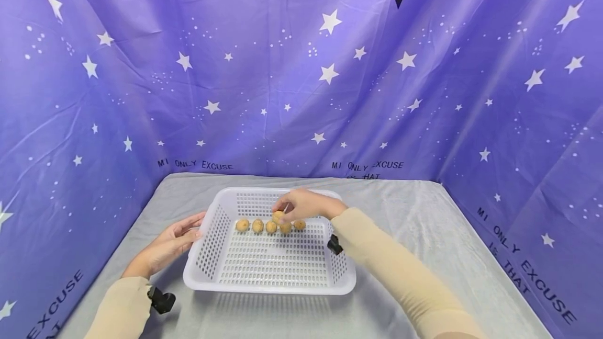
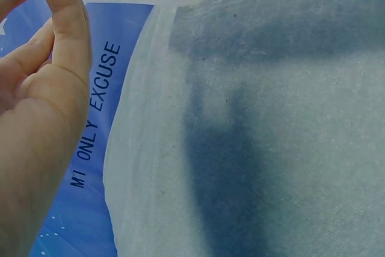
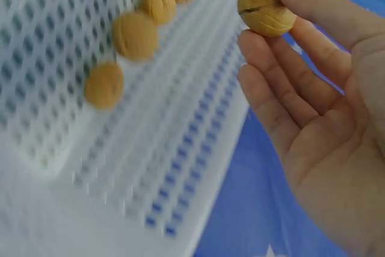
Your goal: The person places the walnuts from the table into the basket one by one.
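Note:
A white perforated plastic basket (image 1: 270,290) stands on the cloth-covered table. Several walnuts (image 1: 242,225) lie in a row across its floor, near the far wall; the right wrist view shows them (image 3: 135,35) along the base of that wall. Over this row, my right hand (image 1: 303,205) pinches one light-brown walnut (image 3: 264,7) between thumb and fingertips, its dark seam visible. At the basket's left side, my left hand (image 1: 171,239) holds the rim between thumb and fingers. Only part of that left hand (image 2: 51,88) shows in the left wrist view, with its fingertips cut off at the top.
Grey cloth (image 1: 400,203) covers the table around the basket. Purple-blue curtains (image 1: 282,67) with white stars and printed words enclose the back and both sides. A small black device (image 1: 161,300) is strapped at the left wrist, another (image 1: 335,245) at the right.

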A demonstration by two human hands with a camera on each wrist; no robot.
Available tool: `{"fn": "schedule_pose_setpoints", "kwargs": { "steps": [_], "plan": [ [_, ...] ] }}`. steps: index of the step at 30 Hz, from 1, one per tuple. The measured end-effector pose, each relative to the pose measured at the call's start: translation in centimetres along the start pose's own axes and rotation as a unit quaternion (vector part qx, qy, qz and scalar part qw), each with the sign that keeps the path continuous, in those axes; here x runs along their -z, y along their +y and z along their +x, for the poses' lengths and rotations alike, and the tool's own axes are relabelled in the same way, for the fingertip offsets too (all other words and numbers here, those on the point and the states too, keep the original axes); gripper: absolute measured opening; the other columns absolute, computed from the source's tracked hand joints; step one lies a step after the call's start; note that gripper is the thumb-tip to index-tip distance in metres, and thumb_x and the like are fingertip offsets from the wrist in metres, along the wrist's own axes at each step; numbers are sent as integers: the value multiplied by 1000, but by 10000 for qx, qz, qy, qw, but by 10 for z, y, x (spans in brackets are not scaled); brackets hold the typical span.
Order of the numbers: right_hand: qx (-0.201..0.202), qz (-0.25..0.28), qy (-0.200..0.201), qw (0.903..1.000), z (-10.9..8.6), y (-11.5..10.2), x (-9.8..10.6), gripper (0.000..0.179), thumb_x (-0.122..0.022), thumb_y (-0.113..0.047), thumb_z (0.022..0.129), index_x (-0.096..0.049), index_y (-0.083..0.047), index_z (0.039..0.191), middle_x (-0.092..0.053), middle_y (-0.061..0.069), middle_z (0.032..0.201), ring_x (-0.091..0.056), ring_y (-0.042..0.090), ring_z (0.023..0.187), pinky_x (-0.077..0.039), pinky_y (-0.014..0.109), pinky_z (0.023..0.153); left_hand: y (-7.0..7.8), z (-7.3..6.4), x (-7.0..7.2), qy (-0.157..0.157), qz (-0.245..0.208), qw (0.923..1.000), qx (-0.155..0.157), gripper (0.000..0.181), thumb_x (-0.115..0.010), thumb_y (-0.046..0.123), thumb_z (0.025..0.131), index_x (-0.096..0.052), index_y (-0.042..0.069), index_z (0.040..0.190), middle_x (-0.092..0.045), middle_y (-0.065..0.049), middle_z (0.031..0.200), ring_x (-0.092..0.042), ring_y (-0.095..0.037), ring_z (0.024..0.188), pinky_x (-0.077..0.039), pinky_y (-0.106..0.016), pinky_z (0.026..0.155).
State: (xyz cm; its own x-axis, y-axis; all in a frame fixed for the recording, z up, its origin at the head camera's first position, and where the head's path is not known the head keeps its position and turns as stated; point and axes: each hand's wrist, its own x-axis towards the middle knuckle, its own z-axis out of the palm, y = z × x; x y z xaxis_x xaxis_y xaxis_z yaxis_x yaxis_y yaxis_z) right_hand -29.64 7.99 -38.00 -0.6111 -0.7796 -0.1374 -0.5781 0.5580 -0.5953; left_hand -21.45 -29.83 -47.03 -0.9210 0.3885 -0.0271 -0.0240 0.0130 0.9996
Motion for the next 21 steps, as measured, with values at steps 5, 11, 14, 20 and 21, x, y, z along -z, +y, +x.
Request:
{"fn": "schedule_pose_setpoints", "kwargs": {
  "steps": [5, 11, 14, 20, 21],
  "plan": [
    [-27, 288, -4, 9996, 23, -9, -25, 35, -76, -20, 91, -70, -16, 125, -70, -9, 109, -66, 9, 94, -54, 29, 86, -3, 1, 0, 39, 18, 10000, -4, 63, -52, 6, 104, -19, -4, 157, -32, -27, 152, -57, -10, 121, -46, -25, 101],
    [189, 477, -42, 9987, 50, -13, -59, 40, -79, -21, 88, -70, -13, 127, -70, -8, 113, -64, 3, 97, -52, 21, 86, -5, -1, 1, 27, -12, 10000, -57, 63, -52, 6, 104, -19, -5, 157, -38, -21, 149, -57, -11, 121, -46, -25, 101],
    [234, 426, -56, 9988, 61, -16, -72, 38, -79, -22, 88, -71, -10, 123, -71, -8, 113, -63, 2, 98, -50, 19, 88, -6, -1, 2, -25, -12, 9999, -140, 62, -51, 4, 104, -20, -5, 156, -42, -14, 147, -57, -12, 122, -46, -25, 101],
    [168, -91, -59, 9998, 77, -21, -90, 40, -80, -27, 88, -71, -11, 124, -69, -12, 104, -61, -2, 92, -48, 14, 84, -6, 1, 5, -163, -8, 9996, -209, 60, -49, 3, 105, -20, -5, 156, -46, -5, 145, -56, -13, 123, -47, -25, 101],
    [170, -151, -42, 9997, 80, -22, -92, 39, -80, -27, 88, -72, -11, 123, -68, -13, 103, -61, -3, 91, -48, 13, 84, -6, 2, 6, -173, -3, 9996, -208, 60, -49, 3, 105, -20, -5, 156, -47, -5, 145, -57, -13, 123, -47, -26, 101]
  ]
}}
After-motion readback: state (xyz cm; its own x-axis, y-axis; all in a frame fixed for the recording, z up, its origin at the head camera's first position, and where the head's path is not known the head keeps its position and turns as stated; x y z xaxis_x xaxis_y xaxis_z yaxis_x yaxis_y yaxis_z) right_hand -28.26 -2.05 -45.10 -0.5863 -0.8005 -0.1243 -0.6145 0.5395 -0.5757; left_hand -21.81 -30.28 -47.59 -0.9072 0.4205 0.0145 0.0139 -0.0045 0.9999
